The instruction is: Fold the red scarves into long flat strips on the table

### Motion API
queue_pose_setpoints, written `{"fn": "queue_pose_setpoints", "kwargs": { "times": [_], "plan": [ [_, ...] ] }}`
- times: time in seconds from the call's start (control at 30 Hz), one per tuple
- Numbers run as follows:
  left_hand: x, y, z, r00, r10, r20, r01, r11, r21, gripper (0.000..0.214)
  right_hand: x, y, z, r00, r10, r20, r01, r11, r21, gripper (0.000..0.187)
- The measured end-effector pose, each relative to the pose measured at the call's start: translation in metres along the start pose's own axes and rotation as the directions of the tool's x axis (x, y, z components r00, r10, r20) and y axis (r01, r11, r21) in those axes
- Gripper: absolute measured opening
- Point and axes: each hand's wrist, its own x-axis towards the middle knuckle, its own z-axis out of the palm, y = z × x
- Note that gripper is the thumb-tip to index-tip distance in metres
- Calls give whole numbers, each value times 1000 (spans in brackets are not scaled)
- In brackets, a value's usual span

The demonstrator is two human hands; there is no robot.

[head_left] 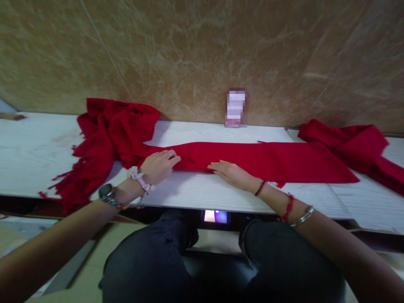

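So a long strip of red woven cloth, scarf-like (284, 162), is lying across a white wood-grain tabletop (189, 191), running left to right right in front of the person sitting here. The middle is sitting pretty flat, but the left part is bunching up into a loose, rumpled heap (126, 126), and its stringy red fringe (72, 181) is spilling toward the near edge of the table. Over on the right, more folded red cloth (353, 141) is lying up against the strip; honestly can't tell if it's the same piece.

The left hand (160, 165), wearing a ring, is resting on the strip next to the heap with its fingers curling in. Can't tell if it's actually pinching the fabric. A dark-faced wristwatch (107, 193) and a pale fabric band (137, 174) are sitting on that wrist. The right hand (232, 173) is lying flattened with its fingers straight, touching the strip's near edge and not grasping anything. A red cord bracelet (289, 207) and a silver bangle (302, 216) are circling that forearm.

Behind it all, a blurred-out rectangular object (235, 108) is standing at the brown marbled wall (189, 54). Down below, a small lit screen (216, 216) is glowing between the person's knees.
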Motion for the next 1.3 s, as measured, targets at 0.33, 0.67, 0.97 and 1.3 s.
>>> {"fn": "queue_pose_setpoints", "kwargs": {
  "times": [0.33,0.67,0.97,1.3],
  "plan": [
    [-10,14,14,956,170,-239,-142,982,127,23,31,1,-31,998,10,-63,-10,1000,2,30],
    [-17,11,18,923,281,-262,-265,959,97,22,181,12,1,945,256,204,-193,939,-285,29],
    [-16,13,19,916,280,-286,-283,958,32,22,205,15,-1,872,225,434,-117,958,-262,22],
    [-23,11,18,934,244,-261,-263,964,-38,22,203,16,-15,919,275,282,-226,955,-194,27]
  ]
}}
